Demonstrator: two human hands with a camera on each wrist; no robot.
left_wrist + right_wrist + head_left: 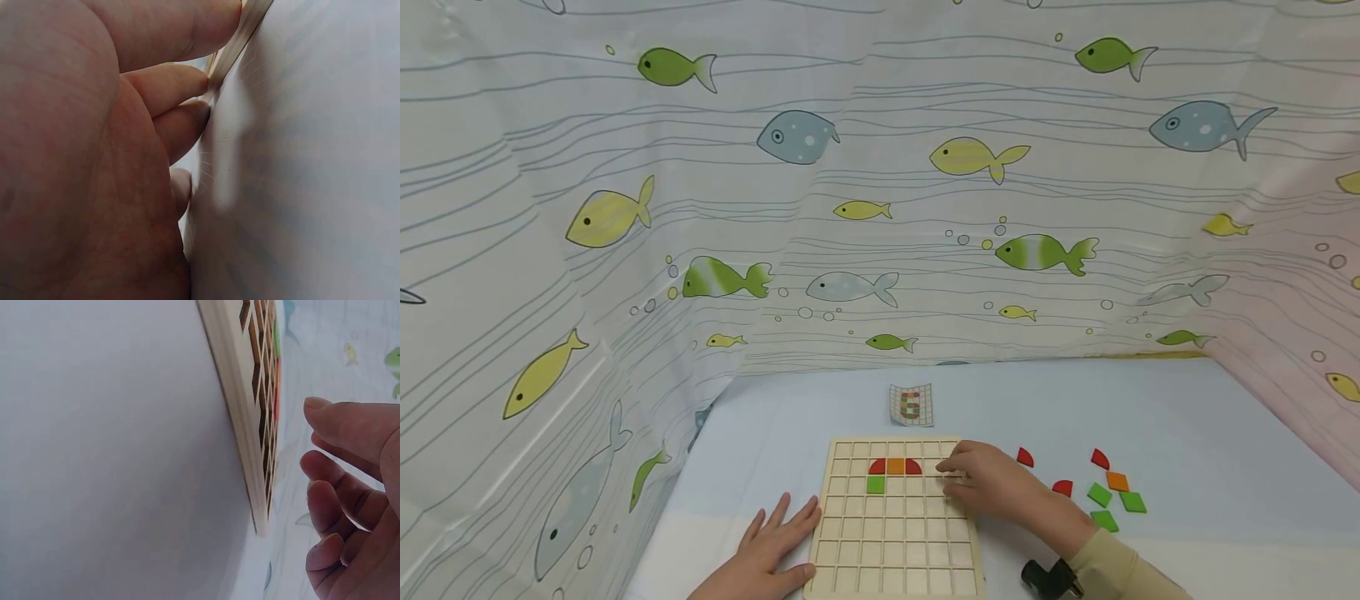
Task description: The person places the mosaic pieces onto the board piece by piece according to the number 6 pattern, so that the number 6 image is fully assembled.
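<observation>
A wooden grid board [895,529] lies on the table. In its upper rows sit two red quarter-circle pieces [877,467], with an orange square [896,467] between them and a green square [876,484] below the left one. My left hand [772,546] rests on the table with fingers spread, its fingertips and thumb at the board's left edge. Over the board's upper right hovers my right hand [981,475], fingers loosely bent. In the right wrist view the thumb [325,411] stands apart from the bent fingers, and no piece shows between them.
Right of the board lie loose pieces: several red quarter-circles [1100,458], an orange square [1117,482] and several green ones [1133,502]. A small printed pattern card [911,405] lies behind the board. A black device [1049,578] sits by the right wrist. A fish-print curtain [880,183] surrounds the table.
</observation>
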